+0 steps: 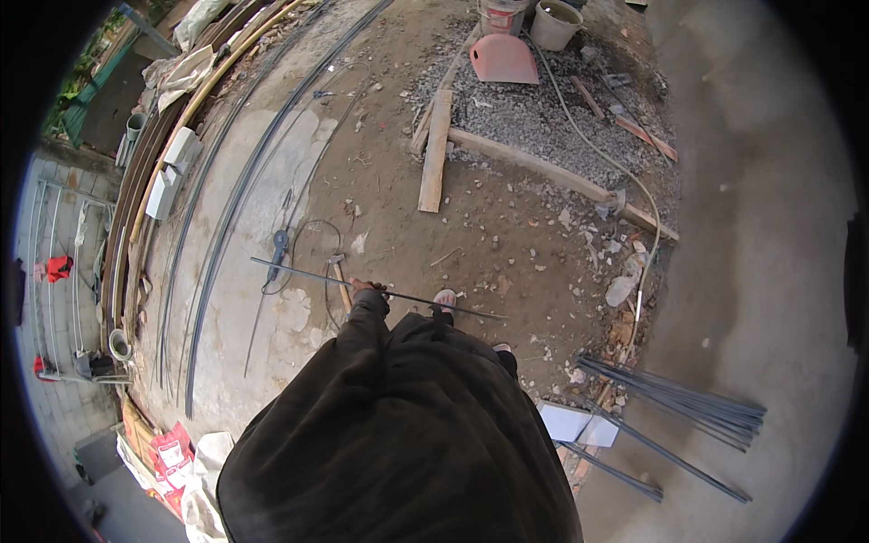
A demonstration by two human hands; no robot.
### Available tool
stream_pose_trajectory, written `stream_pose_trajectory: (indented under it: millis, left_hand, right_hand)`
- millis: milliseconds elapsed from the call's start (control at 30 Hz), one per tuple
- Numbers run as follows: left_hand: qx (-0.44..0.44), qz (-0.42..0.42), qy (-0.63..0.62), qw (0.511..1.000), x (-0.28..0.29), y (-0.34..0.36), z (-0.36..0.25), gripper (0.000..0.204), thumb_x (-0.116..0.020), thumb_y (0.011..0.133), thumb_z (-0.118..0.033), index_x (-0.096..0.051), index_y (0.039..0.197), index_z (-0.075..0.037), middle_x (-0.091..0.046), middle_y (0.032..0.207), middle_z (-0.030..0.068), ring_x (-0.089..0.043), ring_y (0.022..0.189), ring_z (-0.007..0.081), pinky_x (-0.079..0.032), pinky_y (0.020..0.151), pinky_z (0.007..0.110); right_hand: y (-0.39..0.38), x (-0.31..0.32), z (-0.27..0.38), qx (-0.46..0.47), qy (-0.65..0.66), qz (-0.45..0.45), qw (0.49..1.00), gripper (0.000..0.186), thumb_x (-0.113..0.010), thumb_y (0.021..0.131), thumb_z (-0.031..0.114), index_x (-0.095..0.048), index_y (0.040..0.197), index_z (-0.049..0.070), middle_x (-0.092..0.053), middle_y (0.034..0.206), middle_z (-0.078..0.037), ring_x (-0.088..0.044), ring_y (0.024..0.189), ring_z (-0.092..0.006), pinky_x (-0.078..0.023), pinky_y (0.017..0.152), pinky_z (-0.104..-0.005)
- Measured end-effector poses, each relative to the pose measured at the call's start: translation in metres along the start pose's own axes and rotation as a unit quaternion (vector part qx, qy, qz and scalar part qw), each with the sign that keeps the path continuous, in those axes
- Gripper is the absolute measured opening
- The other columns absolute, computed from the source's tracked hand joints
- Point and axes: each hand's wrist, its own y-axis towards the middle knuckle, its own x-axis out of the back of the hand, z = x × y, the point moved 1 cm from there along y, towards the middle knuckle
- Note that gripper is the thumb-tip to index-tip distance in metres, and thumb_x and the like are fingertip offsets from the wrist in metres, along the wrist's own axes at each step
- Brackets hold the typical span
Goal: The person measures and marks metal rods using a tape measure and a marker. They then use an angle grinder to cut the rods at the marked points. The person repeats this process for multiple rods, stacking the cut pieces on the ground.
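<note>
My left hand (365, 290) grips a thin dark steel rod (453, 308) lying crosswise in front of me. My right hand is hidden or merged with the dark shapes behind the left, so I cannot make it out. Just left of the hands, a hammer (342, 285) with a pale wooden handle lies on the dirt (471, 253). Beyond the rod's left end is a blue power tool (280, 242) with a looped cable. My sandalled foot (444, 299) shows beside the rod.
Long rods (237, 217) and poles (181, 136) run along the left, beside a block wall (54, 344). Planks (525, 159) edge gravel (597, 109) with buckets (554, 25) and a hose (605, 158). Cut rods (670, 398) lie lower right across bricks onto concrete (742, 271).
</note>
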Motion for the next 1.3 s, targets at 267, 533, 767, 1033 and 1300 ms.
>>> stream_pose_trajectory:
  millis: [267, 533, 767, 1033, 1300]
  left_hand:
    - [-0.002, -0.060, 0.025, 0.998, 0.019, -0.025, 0.007, 0.071, -0.026, 0.101, -0.063, -0.051, 0.115, 0.002, -0.065, 0.103, 0.0231, -0.065, 0.089, 0.0408, -0.058, 0.075, 0.052]
    - [0.040, -0.001, 0.028, 0.999, 0.031, -0.026, 0.010, 0.077, -0.024, 0.102, -0.060, -0.047, 0.134, 0.006, -0.056, 0.133, 0.0258, -0.057, 0.121, 0.0424, -0.054, 0.095, 0.054]
    - [0.003, 0.091, 0.085, 0.992, -0.003, -0.031, 0.004, 0.071, -0.024, 0.104, -0.055, -0.044, 0.139, 0.004, -0.053, 0.139, 0.0215, -0.053, 0.127, 0.0387, -0.050, 0.100, 0.054]
    - [-0.008, 0.190, 0.122, 0.974, -0.007, -0.008, 0.005, 0.070, -0.023, 0.102, -0.059, -0.041, 0.140, -0.002, -0.038, 0.154, 0.0129, -0.041, 0.139, 0.0355, -0.043, 0.108, 0.056]
    - [-0.026, 0.259, 0.353, 0.899, -0.053, -0.065, 0.034, 0.067, -0.035, 0.100, -0.061, -0.045, 0.146, -0.013, -0.048, 0.148, 0.0047, -0.050, 0.132, 0.0285, -0.052, 0.096, 0.051]
  right_hand:
    - [0.010, 0.004, -0.013, -0.018, -0.001, 0.014, 1.000, 0.040, -0.066, 0.088, 0.040, -0.062, 0.108, 0.006, -0.063, 0.076, -0.010, -0.065, 0.068, -0.0234, -0.054, 0.060, -0.0383]
    - [0.023, 0.004, -0.022, -0.033, -0.003, 0.030, 0.999, 0.041, -0.066, 0.088, 0.043, -0.063, 0.105, 0.006, -0.063, 0.077, -0.010, -0.065, 0.069, -0.0242, -0.055, 0.060, -0.0388]
    - [0.035, -0.010, -0.034, -0.029, 0.010, 0.047, 0.998, 0.041, -0.065, 0.087, 0.045, -0.063, 0.102, 0.006, -0.062, 0.079, -0.010, -0.065, 0.070, -0.0248, -0.055, 0.060, -0.0393]
    - [0.029, 0.003, -0.009, -0.095, 0.079, 0.032, 0.992, 0.064, -0.064, 0.088, 0.048, -0.054, 0.136, 0.006, -0.066, 0.091, -0.012, -0.064, 0.062, -0.0265, -0.054, 0.045, -0.0402]
    - [-0.085, 0.023, -0.020, -0.204, 0.130, -0.030, 0.970, 0.078, -0.064, 0.086, 0.050, -0.042, 0.148, 0.009, -0.070, 0.103, -0.017, -0.068, 0.068, -0.0258, -0.057, 0.051, -0.0385]
